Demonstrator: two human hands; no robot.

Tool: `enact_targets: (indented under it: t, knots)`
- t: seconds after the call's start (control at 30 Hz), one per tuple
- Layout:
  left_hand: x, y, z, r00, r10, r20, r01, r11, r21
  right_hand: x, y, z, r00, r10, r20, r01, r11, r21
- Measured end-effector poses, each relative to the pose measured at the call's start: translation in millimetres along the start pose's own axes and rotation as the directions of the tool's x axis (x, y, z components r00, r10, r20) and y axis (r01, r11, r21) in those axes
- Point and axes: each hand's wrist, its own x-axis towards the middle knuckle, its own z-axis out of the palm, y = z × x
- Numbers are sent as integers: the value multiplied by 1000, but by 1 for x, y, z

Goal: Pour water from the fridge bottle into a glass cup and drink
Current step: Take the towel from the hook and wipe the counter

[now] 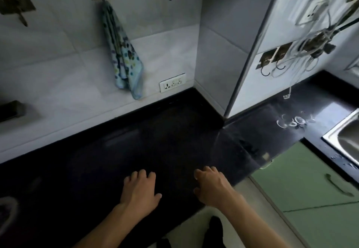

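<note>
Head view, the only one we have: left hand (140, 187) and right hand (210, 184) both lie palm-down on the counter (155, 140) near its front edge, side by side but apart, fingers loosely curled, gripping nothing. There's no bottle, cup or fridge in frame, so we can't give a bearing, a long axis, or which hand is nearer. Above the counter's back edge hangs a towel (124, 59), with a socket (172, 83) to its right. The sink (347, 137) is at the counter's right end, with a few clear bits on the counter near it, too blurred to name. Our read: nothing done yet, and the first move is turning off the counter to find the fridge. Either hand is free for the door.
</note>
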Motion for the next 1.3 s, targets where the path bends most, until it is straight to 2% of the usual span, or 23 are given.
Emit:
enact_targets:
  t: [0.17,0.27,0.33,0.4,0.47,0.53,0.6,0.67,0.73,0.8,0.9,1.0,1.03,1.07,1.13,1.17,1.2,1.23,1.27,1.3]
  knots:
    - [22,20,-17,989,-144,19,145,986,-84,47,33,-20,984,-158,84,162,986,-44]
    - [41,16,-55,963,-259,-75,234,941,-245,65,52,-34,960,-259,108,267,962,-61]
    - [66,-3,-92,895,-390,-215,291,878,-381,76,65,-45,945,-308,114,316,947,-61]
    - [93,-25,-138,783,-515,-348,283,793,-539,86,77,-55,934,-337,117,345,937,-61]
    - [118,-37,-191,680,-598,-424,195,705,-682,91,83,-64,928,-353,117,361,931,-49]
    - [146,-42,-240,612,-660,-435,102,612,-785,94,89,-70,923,-367,116,372,928,-26]
    - [177,-53,-272,607,-686,-401,83,556,-827,94,92,-74,918,-374,136,378,926,-11]
    - [205,-64,-288,641,-680,-355,82,521,-849,94,96,-78,918,-364,160,367,930,13]
    - [224,-65,-291,646,-699,-306,16,414,-910,96,102,-80,920,-329,214,335,942,13]
    - [227,-59,-290,601,-722,-342,-91,363,-927,99,108,-76,916,-298,267,306,952,12]
    - [214,-52,-299,473,-720,-508,-327,392,-860,101,118,-73,922,-237,306,245,969,15]
    - [181,-41,-326,258,-750,-609,-573,389,-722,97,123,-72,937,-257,237,245,966,77]
    - [165,-34,-332,228,-756,-614,-668,338,-664,94,121,-71,946,-275,174,254,958,135]
    - [147,-24,-333,230,-751,-620,-768,251,-589,92,119,-69,953,-295,65,275,936,220]
    - [110,3,-317,318,-714,-624,-880,22,-474,83,108,-72,952,-289,-104,301,808,507]
    - [95,21,-298,388,-684,-618,-878,-71,-473,77,98,-76,956,-271,-115,271,656,704]
    - [81,42,-272,470,-663,-583,-840,-134,-525,74,86,-82,966,-245,-78,177,416,892]
    - [68,66,-243,565,-627,-536,-770,-167,-616,71,81,-90,958,-288,3,27,100,995]
    - [59,88,-211,665,-568,-485,-674,-176,-718,76,66,-93,935,-350,59,-114,-141,983]
    - [51,107,-177,752,-504,-424,-559,-148,-816,75,57,-88,938,-341,62,-169,-293,941]
